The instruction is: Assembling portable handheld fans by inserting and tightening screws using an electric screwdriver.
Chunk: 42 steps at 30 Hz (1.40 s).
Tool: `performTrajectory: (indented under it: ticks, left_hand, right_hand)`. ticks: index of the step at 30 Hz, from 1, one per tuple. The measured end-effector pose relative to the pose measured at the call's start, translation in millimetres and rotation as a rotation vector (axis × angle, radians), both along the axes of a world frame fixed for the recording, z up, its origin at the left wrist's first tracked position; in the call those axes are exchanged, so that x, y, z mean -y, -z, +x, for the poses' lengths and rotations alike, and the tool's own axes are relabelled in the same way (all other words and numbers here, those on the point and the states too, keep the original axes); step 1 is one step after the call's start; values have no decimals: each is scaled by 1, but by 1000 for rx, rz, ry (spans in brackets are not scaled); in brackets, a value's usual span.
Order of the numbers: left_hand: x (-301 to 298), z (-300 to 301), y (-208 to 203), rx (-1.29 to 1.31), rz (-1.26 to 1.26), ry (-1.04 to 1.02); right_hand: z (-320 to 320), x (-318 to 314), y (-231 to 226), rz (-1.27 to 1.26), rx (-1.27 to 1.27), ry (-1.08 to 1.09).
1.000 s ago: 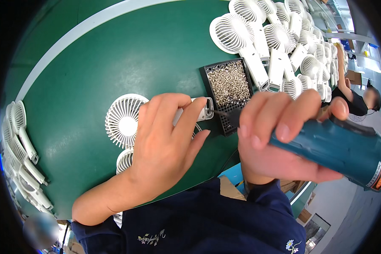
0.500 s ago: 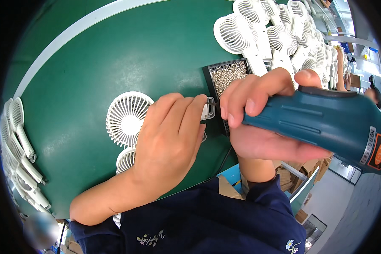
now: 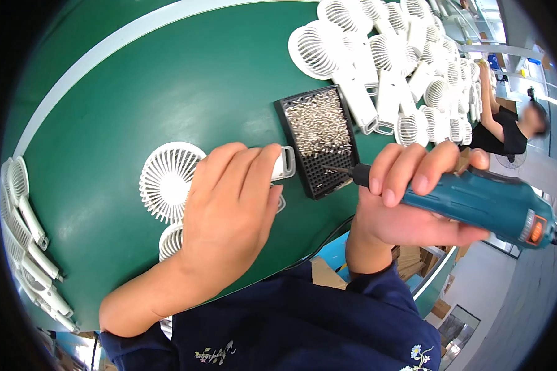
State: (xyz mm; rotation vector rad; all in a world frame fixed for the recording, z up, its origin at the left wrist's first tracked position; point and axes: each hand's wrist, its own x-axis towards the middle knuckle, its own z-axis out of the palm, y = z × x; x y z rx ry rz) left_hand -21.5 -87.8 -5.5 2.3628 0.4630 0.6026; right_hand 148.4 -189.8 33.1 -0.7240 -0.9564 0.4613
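Observation:
My left hand (image 3: 226, 207) is closed over the handle of a white handheld fan (image 3: 161, 173) lying on the green table. The round slatted head shows left of my fingers, and the looped handle end sticks out to their right. A second white fan (image 3: 170, 240) lies partly hidden beneath my left hand and forearm. My right hand (image 3: 402, 216) grips a teal electric screwdriver (image 3: 470, 201), held nearly level. Its thin bit points left, over the near part of a black tray (image 3: 283, 114). Small silvery screws (image 3: 319, 123) fill the tray's far part; its near part shows a grid of holes.
Many white fans (image 3: 390, 55) are piled at the far right. Another row of fans (image 3: 20, 210) runs along the left edge. A dark cable (image 3: 328, 238) crosses the near table edge. Another person (image 3: 507, 127) in black is at the far right.
The screwdriver has moved away from the fan's handle end to the right, and its bit is now over the screw tray. My left hand keeps its hold on the fan.

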Motion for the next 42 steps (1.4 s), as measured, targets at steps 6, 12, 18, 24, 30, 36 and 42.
performTrajectory:
  ticks: [6, 12, 18, 24, 30, 36, 42]
  left_hand:
    - [-1, 3, -7, -48, 70, 19]
    - [-1, 3, -8, -61, 81, 23]
    - [-1, 2, -8, -51, 71, 28]
    - [-1, 2, -10, 143, 119, 123]
    - [2, 0, -3, 157, 80, 240]
    - [2, -2, -2, 133, 30, 262]
    - [0, -2, -7, 135, -49, 263]
  right_hand:
    - [4, 22, 25, 57, -137, 123]
    - [3, 23, 26, 54, -129, 101]
    - [0, 20, 30, 21, -144, 98]
    - [-12, 23, 7, 41, -215, 77]
    - [-36, 10, -10, 9, -207, 56]
    - [-42, 15, -5, 12, -320, 26]
    - [-37, 14, -8, 53, -286, 141]
